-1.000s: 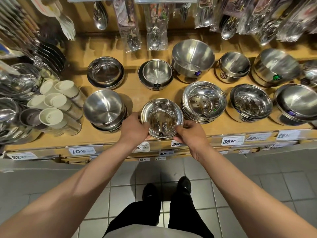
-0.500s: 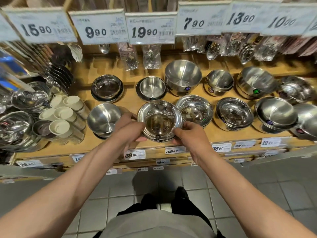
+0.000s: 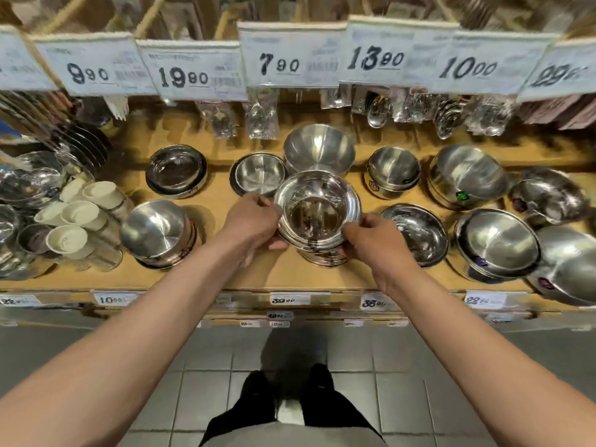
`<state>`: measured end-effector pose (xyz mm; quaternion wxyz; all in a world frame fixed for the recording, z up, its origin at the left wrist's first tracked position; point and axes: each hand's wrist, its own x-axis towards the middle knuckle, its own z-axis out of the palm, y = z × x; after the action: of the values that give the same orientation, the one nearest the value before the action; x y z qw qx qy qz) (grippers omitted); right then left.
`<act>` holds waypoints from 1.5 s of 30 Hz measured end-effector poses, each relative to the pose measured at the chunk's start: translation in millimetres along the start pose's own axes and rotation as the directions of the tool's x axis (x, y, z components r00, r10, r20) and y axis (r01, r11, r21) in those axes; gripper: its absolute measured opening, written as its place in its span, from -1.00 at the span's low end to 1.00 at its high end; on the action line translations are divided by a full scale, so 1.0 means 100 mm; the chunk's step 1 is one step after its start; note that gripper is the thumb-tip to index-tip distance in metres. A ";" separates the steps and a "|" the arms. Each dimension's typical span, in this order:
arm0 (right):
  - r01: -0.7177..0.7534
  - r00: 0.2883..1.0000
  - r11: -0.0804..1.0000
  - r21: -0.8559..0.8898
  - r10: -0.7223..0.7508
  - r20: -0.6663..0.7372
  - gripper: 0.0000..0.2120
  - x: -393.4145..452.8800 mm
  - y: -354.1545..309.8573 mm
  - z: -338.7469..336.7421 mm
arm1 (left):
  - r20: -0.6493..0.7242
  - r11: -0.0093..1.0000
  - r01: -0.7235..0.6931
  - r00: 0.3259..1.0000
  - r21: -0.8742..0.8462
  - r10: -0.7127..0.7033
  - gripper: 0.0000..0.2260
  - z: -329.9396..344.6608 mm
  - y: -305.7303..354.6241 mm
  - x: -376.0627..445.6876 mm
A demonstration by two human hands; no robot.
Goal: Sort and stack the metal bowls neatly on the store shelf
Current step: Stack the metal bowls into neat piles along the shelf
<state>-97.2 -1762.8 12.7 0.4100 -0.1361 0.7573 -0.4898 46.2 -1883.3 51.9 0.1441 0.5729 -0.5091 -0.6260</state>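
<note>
Grip: the left hand and the right hand pinch opposite sides of the rim of a shiny metal bowl, fingers curled round its edge.
Bowl's place: near the middle of the wooden shelf, toward its front edge, over a stack of like bowls; blur hides whether it already touches them.
Way it points: mouth up, tilted a little toward the person; being round, it has no long axis.
Step in hand: I judge it to be nesting this bowl onto the stack.
Next move: level the rim, centre it over the stack and lower it squarely before letting go.
Neighbours: a shallow bowl just to the right; an upturned bowl left; a deep bowl behind.
</note>
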 end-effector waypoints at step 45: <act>0.352 0.930 0.795 -0.494 -0.354 0.093 -0.69 0.35 0.26 -0.38 | -0.158 0.814 -0.284 0.898 0.506 0.411 -0.90 0.41 -0.52 0.37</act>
<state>-142.9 -1747.1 -19.6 0.2601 -0.3760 0.8204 -0.3435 20.5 -1869.2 -18.7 0.1789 0.5635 -0.7190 -0.3653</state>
